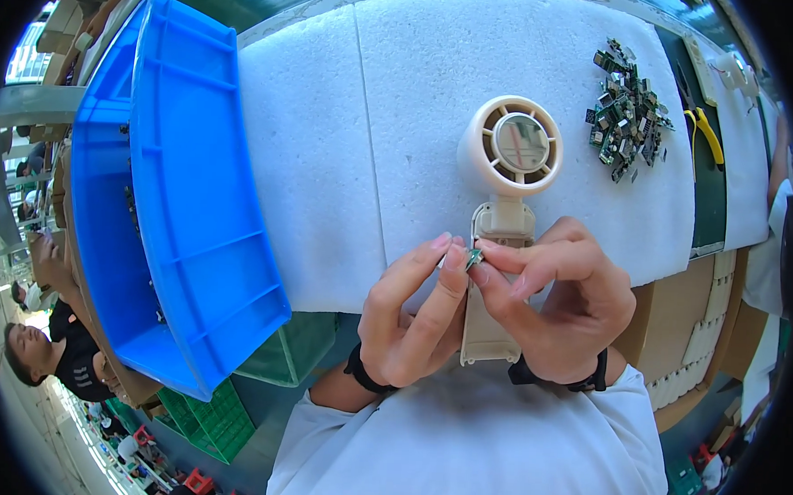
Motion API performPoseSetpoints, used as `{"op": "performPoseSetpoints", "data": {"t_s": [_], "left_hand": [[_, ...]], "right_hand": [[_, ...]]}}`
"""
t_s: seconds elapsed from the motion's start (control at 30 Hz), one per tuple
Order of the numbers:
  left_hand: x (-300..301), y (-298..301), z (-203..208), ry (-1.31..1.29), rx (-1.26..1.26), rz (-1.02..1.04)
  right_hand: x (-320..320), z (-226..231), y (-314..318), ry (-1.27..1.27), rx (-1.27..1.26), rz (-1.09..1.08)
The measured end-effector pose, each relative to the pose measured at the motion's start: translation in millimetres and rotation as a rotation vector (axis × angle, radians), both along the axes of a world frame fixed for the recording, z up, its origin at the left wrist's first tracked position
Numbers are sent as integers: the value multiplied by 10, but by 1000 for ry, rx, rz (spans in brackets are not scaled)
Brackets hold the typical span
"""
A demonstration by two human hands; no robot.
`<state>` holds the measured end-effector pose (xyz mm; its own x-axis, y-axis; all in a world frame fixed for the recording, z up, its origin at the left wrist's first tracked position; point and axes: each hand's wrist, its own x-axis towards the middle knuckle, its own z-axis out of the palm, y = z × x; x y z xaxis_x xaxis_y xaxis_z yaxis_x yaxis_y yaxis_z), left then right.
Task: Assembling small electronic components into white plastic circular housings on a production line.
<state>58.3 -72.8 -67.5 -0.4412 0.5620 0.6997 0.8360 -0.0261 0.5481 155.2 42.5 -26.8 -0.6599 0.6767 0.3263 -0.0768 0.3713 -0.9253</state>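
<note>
Between my fingertips is a small green circuit board (475, 258), held above the handle of a cream handheld fan. My right hand (562, 295) pinches the board between thumb and forefinger. My left hand (416, 310) is closed at its left side, with a small pale piece between thumb and finger that I cannot make out. The fan's round head (512, 146), with a mirror-like disc in its middle, lies away from me on the white foam sheet. Its opened handle shell (490, 327) points toward my body, partly hidden by my hands.
A heap of small circuit boards (628, 112) lies on the foam sheet (313, 138) at the far right. Yellow-handled pliers (707, 137) rest beyond it. At left stands a big blue bin (200, 195) with a few dark pieces inside. A cardboard box (676, 322) holding cream parts is at right.
</note>
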Motion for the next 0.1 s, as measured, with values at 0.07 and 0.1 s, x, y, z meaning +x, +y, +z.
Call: {"op": "performPoseSetpoints", "data": {"t_s": [0.07,0.1], "left_hand": [[-5,12,-2,3,43,-3],[-9,-41,14,-30,-1,-11]], "right_hand": [[2,53,-6,-20,68,-13],[-5,82,20,-26,90,-22]]}}
